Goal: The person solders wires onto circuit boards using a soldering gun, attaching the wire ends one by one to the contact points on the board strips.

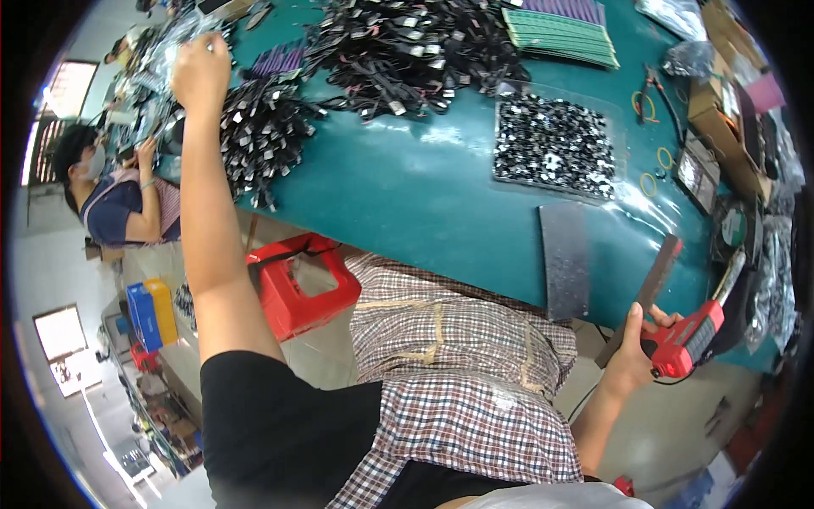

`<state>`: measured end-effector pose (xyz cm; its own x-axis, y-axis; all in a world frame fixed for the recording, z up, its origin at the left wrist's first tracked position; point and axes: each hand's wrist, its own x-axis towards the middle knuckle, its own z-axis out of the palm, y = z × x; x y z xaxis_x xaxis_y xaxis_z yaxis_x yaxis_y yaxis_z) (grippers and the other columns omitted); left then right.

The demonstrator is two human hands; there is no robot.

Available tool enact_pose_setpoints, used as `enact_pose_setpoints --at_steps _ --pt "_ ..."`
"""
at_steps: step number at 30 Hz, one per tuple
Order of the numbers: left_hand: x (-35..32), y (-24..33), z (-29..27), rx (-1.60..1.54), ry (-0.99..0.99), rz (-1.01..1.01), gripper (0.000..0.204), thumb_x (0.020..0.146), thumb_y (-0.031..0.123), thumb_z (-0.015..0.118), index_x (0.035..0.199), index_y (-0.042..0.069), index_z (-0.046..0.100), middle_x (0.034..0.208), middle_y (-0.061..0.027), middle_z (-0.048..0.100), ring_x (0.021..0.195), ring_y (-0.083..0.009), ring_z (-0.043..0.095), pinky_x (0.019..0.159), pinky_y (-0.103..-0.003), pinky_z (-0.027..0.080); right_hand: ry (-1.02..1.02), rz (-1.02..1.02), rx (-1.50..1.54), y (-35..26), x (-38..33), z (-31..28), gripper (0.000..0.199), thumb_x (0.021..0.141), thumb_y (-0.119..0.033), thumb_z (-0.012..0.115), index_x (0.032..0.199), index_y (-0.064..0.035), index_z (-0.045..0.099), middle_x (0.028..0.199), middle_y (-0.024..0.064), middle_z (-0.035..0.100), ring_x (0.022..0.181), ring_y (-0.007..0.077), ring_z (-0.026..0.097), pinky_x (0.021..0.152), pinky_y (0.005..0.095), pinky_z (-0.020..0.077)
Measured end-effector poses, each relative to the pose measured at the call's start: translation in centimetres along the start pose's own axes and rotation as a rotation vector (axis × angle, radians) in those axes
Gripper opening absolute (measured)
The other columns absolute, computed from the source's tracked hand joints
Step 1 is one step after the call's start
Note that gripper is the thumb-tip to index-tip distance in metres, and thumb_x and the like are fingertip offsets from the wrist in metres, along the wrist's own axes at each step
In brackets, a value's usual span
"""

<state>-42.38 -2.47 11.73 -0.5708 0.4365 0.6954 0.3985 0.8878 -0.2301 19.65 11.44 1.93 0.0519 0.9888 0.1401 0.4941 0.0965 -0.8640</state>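
Rightward, hands (644,339) around red tool (688,339).

A teal table (407,195) is seen. A tray of small black and silver parts (555,144) is set near its right edge, with a dark grey flat plate (565,259) laid at the near edge. Green strips (564,36) are stacked at the far edge. A red plastic stool (301,284) is placed beside the table's near left edge, and another person (119,199) is seated beyond it.
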Motion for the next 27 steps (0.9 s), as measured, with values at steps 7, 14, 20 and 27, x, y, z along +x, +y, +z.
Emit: enact_pose_setpoints --at_steps 7,14,20,27 --pt "-3.1 24.3 -12.7 -0.773 0.140 0.709 0.020 0.086 0.023 0.061 0.076 0.008 0.068 0.072 -0.0164 0.064 0.074 -0.0349 0.066 0.068 -0.042 0.054 -0.003 0.021 0.101 -0.2 -1.0 0.9 0.057 0.085 0.001 0.075 0.130 0.0037 0.040 0.106 0.0090 0.063 0.081 0.0134 0.062 0.075 0.0280 0.0518" --pt "-6.0 37.8 -4.8 -0.769 -0.237 0.588 0.021 0.085 0.021 0.058 0.075 0.007 0.070 0.077 -0.0165 0.071 0.072 -0.0327 0.071 0.063 -0.046 0.055 -0.033 -0.102 0.046 -0.6 -1.8 -0.3 0.063 0.079 0.004 0.078 0.131 -0.0006 0.043 0.113 0.0079 0.058 0.089 0.0168 0.063 0.074 0.0289 0.0533" --pt "-6.5 37.3 -5.4 -0.742 -0.166 0.692 0.020 0.081 0.017 0.058 0.073 0.007 0.073 0.074 -0.0174 0.070 0.071 -0.0343 0.071 0.065 -0.047 0.056 0.068 -0.069 0.015 -0.8 -2.4 -1.4 0.058 0.079 0.003 0.079 0.127 0.0015 0.046 0.111 0.0085 0.058 0.087 0.0165 0.062 0.073 0.0291 0.0529" --pt "-9.9 31.4 -15.0 -1.384 -0.129 0.353 0.020 0.091 0.019 0.061 0.080 0.006 0.071 0.073 -0.0132 0.069 0.067 -0.0327 0.069 0.064 -0.043 0.054 0.031 -0.045 0.030 -2.1 -1.5 -1.1 0.058 0.080 0.008 0.076 0.126 -0.0024 0.044 0.105 0.0086 0.061 0.083 0.0131 0.060 0.073 0.0273 0.0519"
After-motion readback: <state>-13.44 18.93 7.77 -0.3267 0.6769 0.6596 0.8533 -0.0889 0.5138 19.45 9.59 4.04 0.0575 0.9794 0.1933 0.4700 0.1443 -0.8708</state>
